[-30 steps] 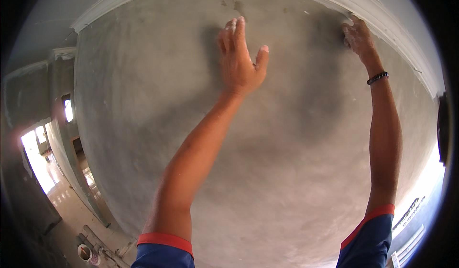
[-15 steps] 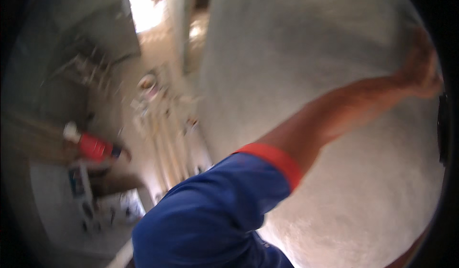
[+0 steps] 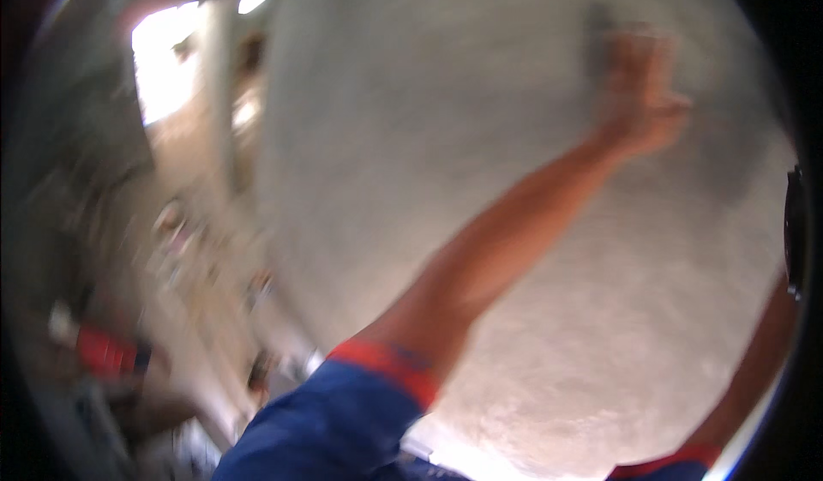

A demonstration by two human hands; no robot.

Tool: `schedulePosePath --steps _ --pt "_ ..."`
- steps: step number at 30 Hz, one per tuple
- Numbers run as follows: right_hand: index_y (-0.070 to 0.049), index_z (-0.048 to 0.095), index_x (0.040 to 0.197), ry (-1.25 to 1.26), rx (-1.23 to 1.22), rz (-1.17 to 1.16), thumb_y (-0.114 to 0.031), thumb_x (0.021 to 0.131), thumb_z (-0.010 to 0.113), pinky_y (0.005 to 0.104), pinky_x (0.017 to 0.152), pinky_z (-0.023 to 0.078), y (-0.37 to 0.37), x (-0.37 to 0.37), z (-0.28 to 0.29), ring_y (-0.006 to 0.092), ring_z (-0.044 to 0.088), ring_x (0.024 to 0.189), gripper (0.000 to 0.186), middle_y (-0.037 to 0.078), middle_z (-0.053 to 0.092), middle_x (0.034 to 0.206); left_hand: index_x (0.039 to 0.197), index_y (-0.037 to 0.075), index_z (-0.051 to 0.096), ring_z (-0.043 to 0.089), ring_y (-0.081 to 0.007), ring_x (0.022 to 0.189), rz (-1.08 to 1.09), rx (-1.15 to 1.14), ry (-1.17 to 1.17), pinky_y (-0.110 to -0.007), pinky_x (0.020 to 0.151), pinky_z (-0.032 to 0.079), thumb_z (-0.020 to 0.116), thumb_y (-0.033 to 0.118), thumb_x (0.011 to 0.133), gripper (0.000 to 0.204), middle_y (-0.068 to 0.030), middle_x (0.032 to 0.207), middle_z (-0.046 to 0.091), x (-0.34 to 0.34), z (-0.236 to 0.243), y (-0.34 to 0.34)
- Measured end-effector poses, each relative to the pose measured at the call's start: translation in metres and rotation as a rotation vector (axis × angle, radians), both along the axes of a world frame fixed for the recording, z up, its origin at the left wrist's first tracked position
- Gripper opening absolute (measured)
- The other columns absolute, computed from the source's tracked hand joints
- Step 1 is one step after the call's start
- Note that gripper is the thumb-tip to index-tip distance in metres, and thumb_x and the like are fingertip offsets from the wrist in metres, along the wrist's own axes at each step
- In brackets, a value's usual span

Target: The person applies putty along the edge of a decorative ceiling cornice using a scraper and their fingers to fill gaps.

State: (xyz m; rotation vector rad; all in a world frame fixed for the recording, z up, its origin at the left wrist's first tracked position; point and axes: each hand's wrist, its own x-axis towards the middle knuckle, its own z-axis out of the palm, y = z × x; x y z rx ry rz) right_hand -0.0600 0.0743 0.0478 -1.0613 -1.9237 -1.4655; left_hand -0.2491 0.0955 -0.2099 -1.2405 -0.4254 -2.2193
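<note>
My left hand (image 3: 639, 91) is raised against the grey plastered wall (image 3: 446, 138), blurred by motion, with its fingers stretched upward and holding nothing that shows; a dark shadow lies beside the fingertips. Whether it touches the plaster is unclear. Its forearm crosses the middle of the picture from a blue sleeve with a red band. My right forearm (image 3: 754, 352) runs up along the right rim and out of the picture, so that hand cannot be seen.
Far left, a bright doorway (image 3: 163, 61) stands behind a pale upright (image 3: 219, 95). Below it, a blurred floor (image 3: 206, 301) holds a small bucket (image 3: 171, 219) and other loose items. A co-worker in red (image 3: 103, 352) is low at the lower left.
The view swung left and down, showing more floor, then partly back toward the wall. My right hand, earlier up at the white moulding, has left the picture; my left stays up by the plaster.
</note>
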Motion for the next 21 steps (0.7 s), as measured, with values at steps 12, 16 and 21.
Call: schedulePosePath --steps 12,16,21 --pt "-0.003 0.07 0.078 0.053 0.054 -0.145 -0.026 0.085 0.058 0.041 0.07 0.056 -0.085 -0.089 -0.027 0.0289 0.068 0.079 0.027 0.014 0.067 0.073 0.141 -0.003 0.03 0.033 -0.0421 0.129 -0.04 0.024 0.099 -0.054 0.107 0.025 0.054 0.027 0.092 0.062 -0.0249 0.14 0.037 -0.007 -0.047 -0.056" --pt "-0.003 0.07 0.081 0.341 -0.059 -0.105 -0.028 0.083 0.059 0.044 0.072 0.054 -0.094 -0.113 -0.034 0.0312 0.068 0.08 0.028 0.017 0.068 0.078 0.142 0.0 0.029 0.031 -0.0421 0.132 -0.178 0.076 0.23 -0.054 0.108 0.025 0.054 0.03 0.092 0.064 -0.0257 0.141 0.033 -0.013 -0.061 -0.05" --pt "-0.003 0.071 0.081 0.154 0.113 -0.017 -0.028 0.082 0.056 0.0448 0.075 0.054 -0.067 -0.139 -0.023 0.0328 0.068 0.084 0.029 0.019 0.069 0.082 0.143 0.002 0.028 0.028 -0.0427 0.134 -0.042 0.122 0.247 -0.057 0.108 0.024 0.054 0.03 0.093 0.063 -0.0257 0.143 0.03 -0.087 -0.057 -0.037"
